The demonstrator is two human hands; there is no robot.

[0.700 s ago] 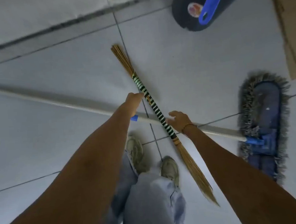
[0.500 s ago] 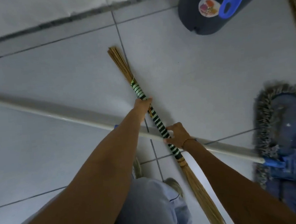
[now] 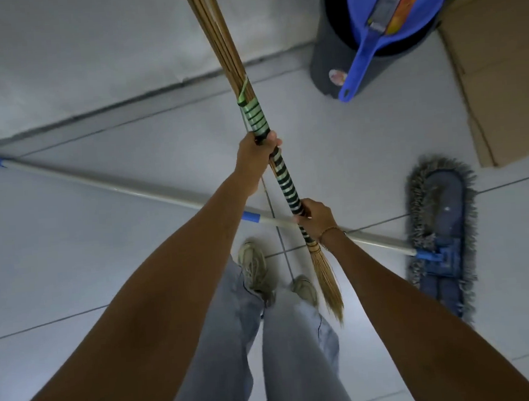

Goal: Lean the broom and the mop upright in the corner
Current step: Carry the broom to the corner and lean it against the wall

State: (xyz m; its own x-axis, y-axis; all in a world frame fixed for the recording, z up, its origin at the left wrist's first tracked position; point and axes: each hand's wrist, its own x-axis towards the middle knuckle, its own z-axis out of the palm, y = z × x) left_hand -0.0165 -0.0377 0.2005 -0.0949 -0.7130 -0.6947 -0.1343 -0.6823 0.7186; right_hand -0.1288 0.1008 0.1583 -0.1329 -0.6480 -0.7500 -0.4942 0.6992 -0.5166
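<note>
Both my hands gripped the broom (image 3: 282, 180), raised off the floor; the mop (image 3: 440, 235) lay flat on the tiles.

My left hand (image 3: 255, 157) was closed around the banded green-and-black section of the broom near its upper end, and my right hand (image 3: 316, 218) was closed around the same section lower down. The broom ran tilted from 12 o'clock, where its stick bundle left the view, down to its bristle tip at 5 o'clock beside my shoes (image 3: 255, 270). The mop handle crossed beneath the broom from 9 o'clock to the mop head at 3 o'clock. At 1 o'clock a dark bucket (image 3: 329, 64) held a blue dustpan (image 3: 371, 39), with cardboard (image 3: 498, 74) just beside it at 2 o'clock.
</note>
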